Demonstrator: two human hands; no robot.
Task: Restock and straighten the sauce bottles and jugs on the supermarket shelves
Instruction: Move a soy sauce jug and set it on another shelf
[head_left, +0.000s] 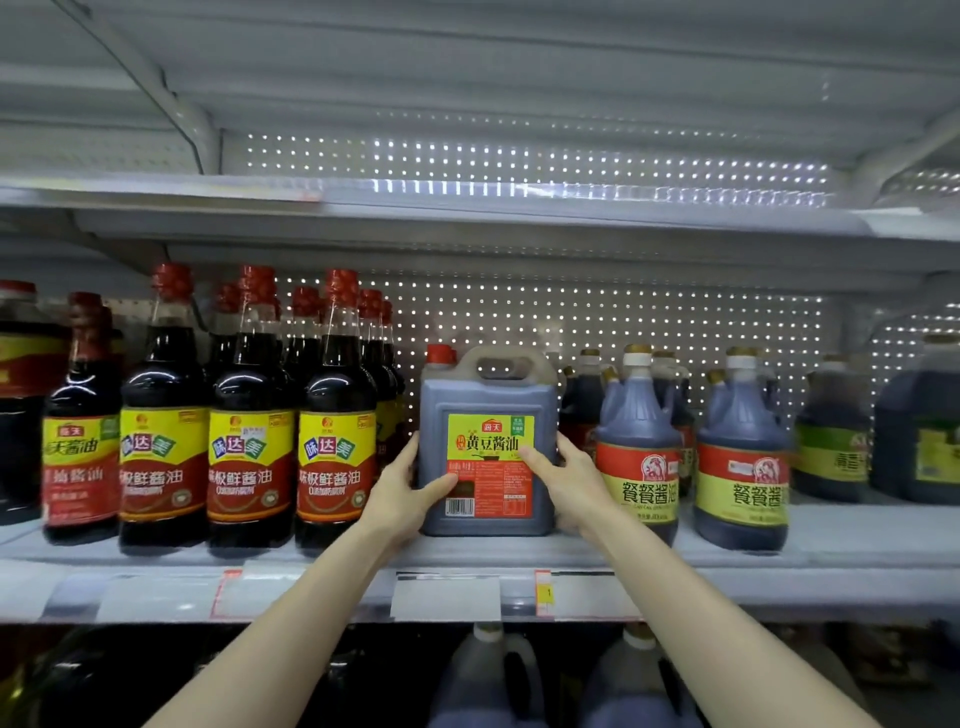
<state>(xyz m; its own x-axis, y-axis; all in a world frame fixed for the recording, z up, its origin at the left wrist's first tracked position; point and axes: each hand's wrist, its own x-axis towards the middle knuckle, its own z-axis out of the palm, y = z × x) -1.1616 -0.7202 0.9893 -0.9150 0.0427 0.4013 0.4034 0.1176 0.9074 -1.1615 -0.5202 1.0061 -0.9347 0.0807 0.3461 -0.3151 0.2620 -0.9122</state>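
Red-capped and square, the soy sauce jug (488, 441) stood upright between my hands. My left hand (410, 493) gripped its left edge, thumb pressed on the front label and fingers curled round the side. My right hand (571, 488) held the right edge the same way, thumb lying across the yellow label. The jug sat on the grey shelf (831, 561), just right of a row of tall bottles (249, 415) and just left of rounded jugs (639, 452) with red and yellow labels. Behind them ran a perforated back panel (571, 322). Price tags (447, 597) lined the shelf's front edge, and more jugs (488, 675) stood below.
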